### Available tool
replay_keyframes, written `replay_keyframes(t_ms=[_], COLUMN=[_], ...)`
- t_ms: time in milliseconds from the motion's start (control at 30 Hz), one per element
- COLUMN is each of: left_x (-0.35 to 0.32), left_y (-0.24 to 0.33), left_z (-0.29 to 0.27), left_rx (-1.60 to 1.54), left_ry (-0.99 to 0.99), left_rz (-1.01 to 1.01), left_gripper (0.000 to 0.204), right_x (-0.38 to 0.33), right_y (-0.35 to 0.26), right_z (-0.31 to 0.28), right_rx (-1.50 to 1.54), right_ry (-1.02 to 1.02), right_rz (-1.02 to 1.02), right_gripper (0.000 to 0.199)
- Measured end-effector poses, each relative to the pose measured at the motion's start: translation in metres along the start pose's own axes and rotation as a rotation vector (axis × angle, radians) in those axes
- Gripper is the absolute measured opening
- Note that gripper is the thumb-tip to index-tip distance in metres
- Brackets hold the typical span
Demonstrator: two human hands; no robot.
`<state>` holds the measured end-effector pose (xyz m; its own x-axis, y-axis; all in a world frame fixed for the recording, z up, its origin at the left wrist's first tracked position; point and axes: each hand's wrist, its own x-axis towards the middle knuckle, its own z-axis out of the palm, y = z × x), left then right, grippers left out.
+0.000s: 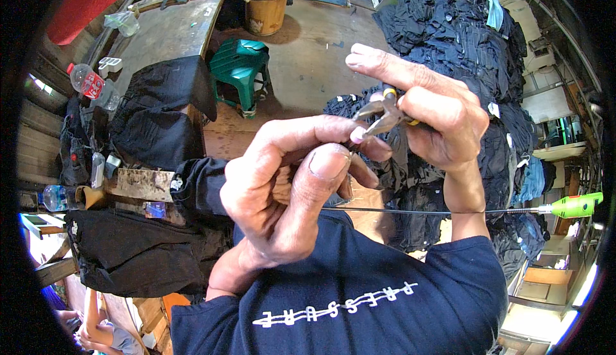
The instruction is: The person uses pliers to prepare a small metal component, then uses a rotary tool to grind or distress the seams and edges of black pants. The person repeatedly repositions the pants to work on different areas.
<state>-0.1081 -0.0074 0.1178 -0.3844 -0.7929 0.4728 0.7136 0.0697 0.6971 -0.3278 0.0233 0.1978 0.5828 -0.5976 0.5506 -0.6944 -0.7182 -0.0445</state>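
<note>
My left hand point(285, 185) is closed in front of my chest, its thumb and fingers pinching a small pale pink piece point(357, 135). What else lies between those fingers is hidden. In my right hand point(446, 108) is a pair of small pliers point(385, 119) with dark, yellow-banded handles. Its jaws are parted and sit right at the pink piece; whether they bite on it I cannot tell. My right forefinger stretches out past the pliers, while other fingers curl round the handles. Behind the hands runs a thin dark cord or rod point(436, 212), with a lime-green tool body point(574, 205) at its right end.
Heaped dark garments point(443, 27) fill the right side. A green plastic stool point(240, 66) stands beyond my left hand. Black cloth point(157, 108) covers part of the left table, near a plastic bottle point(86, 80). Another person's arm point(93, 323) shows at lower left.
</note>
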Motion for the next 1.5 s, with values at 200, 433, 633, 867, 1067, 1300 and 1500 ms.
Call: replay_keyframes(t_ms=[200,433,633,867,1067,1300,1500], left_x=[0.002,0.003,0.004,0.006,0.006,0.008,0.007], left_y=[0.000,0.000,0.001,0.001,0.000,0.000,-0.002], left_z=[-0.002,-0.001,-0.004,-0.005,-0.006,-0.010,-0.009], left_rx=[0.133,0.186,0.236,0.278,0.293,0.318,0.311], left_ry=[-0.043,-0.011,-0.008,0.002,0.003,0.001,0.024], left_rz=[0.006,0.028,0.025,0.063,0.084,0.093,0.077], left_gripper=[0.027,0.029,0.031,0.030,0.028,0.024,0.023], right_x=[-0.001,0.001,0.005,0.006,0.005,-0.001,-0.003], right_y=[-0.001,-0.006,-0.010,-0.011,-0.011,-0.011,-0.008], right_z=[0.003,-0.001,0.004,0.006,0.010,0.011,0.009], right_rx=[0.002,-0.068,-0.141,-0.203,-0.214,-0.206,-0.157], right_ry=[0.031,0.002,0.034,0.045,0.062,0.040,-0.004], right_rz=[0.012,0.038,0.046,0.051,0.057,0.066,0.080], right_gripper=[0.032,0.036,0.035,0.031,0.034,0.033,0.036])
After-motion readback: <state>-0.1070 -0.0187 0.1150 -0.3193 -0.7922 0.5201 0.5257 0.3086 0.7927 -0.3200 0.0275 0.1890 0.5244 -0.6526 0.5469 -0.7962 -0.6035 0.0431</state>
